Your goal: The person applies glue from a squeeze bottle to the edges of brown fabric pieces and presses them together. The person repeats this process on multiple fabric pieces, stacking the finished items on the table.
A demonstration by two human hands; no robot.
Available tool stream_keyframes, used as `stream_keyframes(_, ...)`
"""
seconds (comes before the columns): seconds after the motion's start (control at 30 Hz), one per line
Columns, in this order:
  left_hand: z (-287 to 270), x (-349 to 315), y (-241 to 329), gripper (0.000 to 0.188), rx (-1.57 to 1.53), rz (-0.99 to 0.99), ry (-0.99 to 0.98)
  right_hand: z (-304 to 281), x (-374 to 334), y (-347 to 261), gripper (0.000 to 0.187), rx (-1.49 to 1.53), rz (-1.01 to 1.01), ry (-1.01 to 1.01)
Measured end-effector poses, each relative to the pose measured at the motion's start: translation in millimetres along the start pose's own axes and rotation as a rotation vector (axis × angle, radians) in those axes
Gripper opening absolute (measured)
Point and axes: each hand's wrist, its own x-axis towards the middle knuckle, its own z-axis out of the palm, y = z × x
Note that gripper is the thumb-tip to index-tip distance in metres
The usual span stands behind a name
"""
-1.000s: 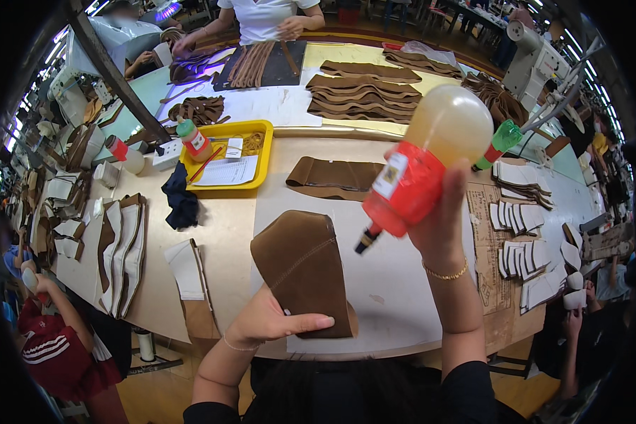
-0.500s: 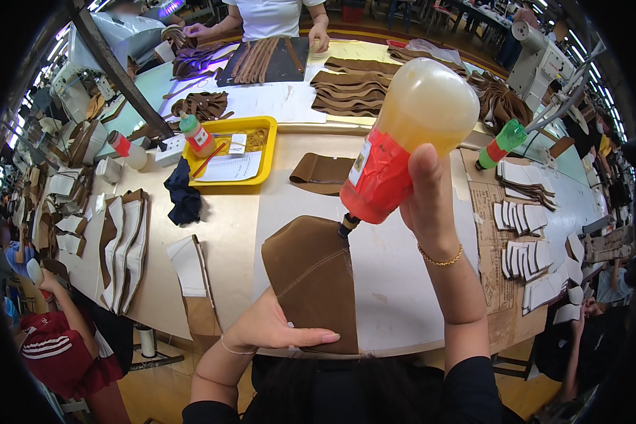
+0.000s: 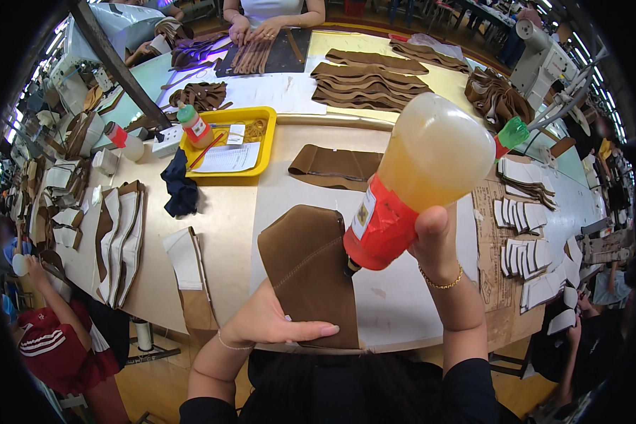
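My right hand [image 3: 434, 237] grips an upturned squeeze bottle [image 3: 431, 155] of amber liquid, wrapped in red tape with a white label. Its dark nozzle points down and touches the right edge of a stitched brown leather piece [image 3: 307, 275]. My left hand [image 3: 272, 321] holds that piece near its lower end, thumb on top and fingers hidden beneath. Beyond them, another curved brown leather piece [image 3: 332, 166] lies on the white sheet [image 3: 389, 304].
A yellow tray [image 3: 267, 141] holds a second bottle, a paper and a red pen. Dark cloth [image 3: 180, 187] lies beside it. Stacked leather pieces [image 3: 124, 244] lie left, with white-backed ones [image 3: 523, 254] right. Across the table, a person's hands [image 3: 254, 32] work on brown strips.
The bottle has moved down toward me, its nozzle sliding along the leather piece's right edge. My left hand keeps its hold. The person opposite has brought both hands together over the strips.
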Motion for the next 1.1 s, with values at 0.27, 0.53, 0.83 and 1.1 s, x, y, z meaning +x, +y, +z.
stream_keyframes(0.27, -0.7, 1.9, -3.2, 0.066, -0.046, -0.011, 0.022, 1.4, -24.8, -7.6, 0.107, -0.116, 0.146, -0.024)
stream_keyframes(0.53, -2.9, 3.3, -7.3, 0.068, -0.031, 0.029, 0.039, -2.3, -43.3, -6.2, 0.106, -0.065, 0.245, -0.127)
stream_keyframes(0.83, 0.7, 3.1, -3.5, 0.064, -0.041, -0.008, 0.066, -6.9, -19.4, 10.1, 0.091, 0.146, 0.104, 0.065)
stream_keyframes(1.1, 1.3, 0.2, -0.9, 0.065, -0.037, -0.024, 0.025, -8.2, 27.6, 8.0, 0.064, 0.004, -0.149, 0.063)
